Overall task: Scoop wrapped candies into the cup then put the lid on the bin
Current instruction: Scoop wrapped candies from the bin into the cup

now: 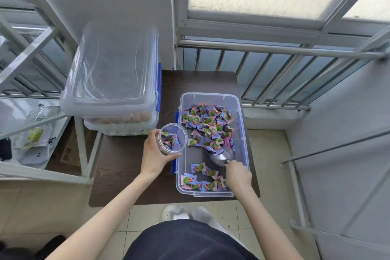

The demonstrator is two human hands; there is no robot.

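A clear plastic bin [244, 133] sits open on a small dark table [126, 164], with several blue and pink wrapped candies [207, 124] heaped at its far end and a few near its front. My left hand [154, 154] holds a clear cup [172, 139] just left of the bin's rim, with some candies inside it. My right hand [238, 175] grips the handle of a metal scoop [223, 157] whose bowl lies low in the bin against the candy heap. A clear lid [111, 65] rests on the stacked bins at left.
Two stacked clear bins [120, 120] with blue latches stand on the table's far left corner. A metal shelf frame [82, 154] with bags stands to the left. A window railing [274, 65] runs behind. My feet [185, 213] are at the table's front edge.
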